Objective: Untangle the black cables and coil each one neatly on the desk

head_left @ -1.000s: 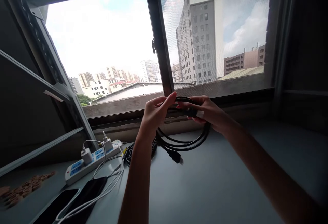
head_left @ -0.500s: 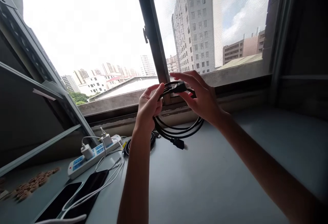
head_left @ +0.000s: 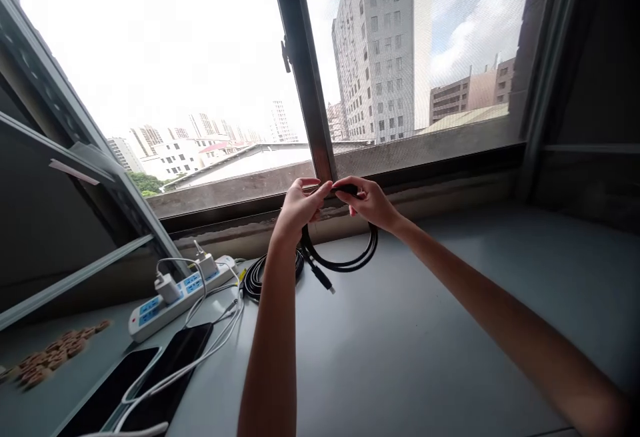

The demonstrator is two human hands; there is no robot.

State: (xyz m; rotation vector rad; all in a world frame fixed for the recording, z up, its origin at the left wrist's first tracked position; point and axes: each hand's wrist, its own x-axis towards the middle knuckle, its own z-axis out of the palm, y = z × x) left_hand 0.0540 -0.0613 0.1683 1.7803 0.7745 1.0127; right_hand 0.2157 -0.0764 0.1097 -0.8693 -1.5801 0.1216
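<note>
Above the worktop (head_left: pixel 425 330), my left hand (head_left: pixel 297 207) and right hand (head_left: pixel 367 202) both pinch the top of the looped black cable (head_left: pixel 350 263), so I think I am winding it, and the loops need holding tight next.

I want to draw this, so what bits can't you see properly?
Head view: top of the black cable loops, hidden inside the left hand and right hand.
Head view: second coil, partly behind the left forearm.
Head view: phones, cut off by the bottom edge.
Head view: brown bits, too small to identify.
</note>
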